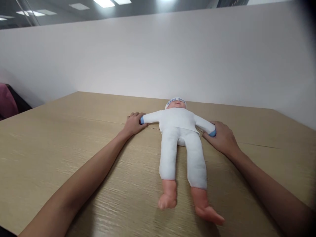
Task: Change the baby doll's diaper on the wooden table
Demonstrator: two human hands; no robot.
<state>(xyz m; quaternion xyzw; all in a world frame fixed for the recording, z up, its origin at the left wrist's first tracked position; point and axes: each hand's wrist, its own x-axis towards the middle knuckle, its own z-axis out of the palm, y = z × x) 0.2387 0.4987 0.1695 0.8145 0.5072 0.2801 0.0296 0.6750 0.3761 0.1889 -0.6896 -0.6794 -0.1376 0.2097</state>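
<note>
A baby doll (178,120) in white clothes lies on its back on the wooden table, its bare feet toward me and its head at the far end. It wears a white headband (175,100) with blue lettering. Both doll arms are stretched out sideways. My left hand (134,123) is closed around the end of the doll's arm on the left, at the blue cuff. On the other side, my right hand (221,136) grips the opposite arm at its blue cuff (212,133). The doll's own hands are hidden within my fingers.
The light wooden table (61,141) reaches to a white partition wall (158,56) behind the doll. Thin seams run across the tabletop. At the far left, beyond the table edge, is a dark pink and black object (8,100).
</note>
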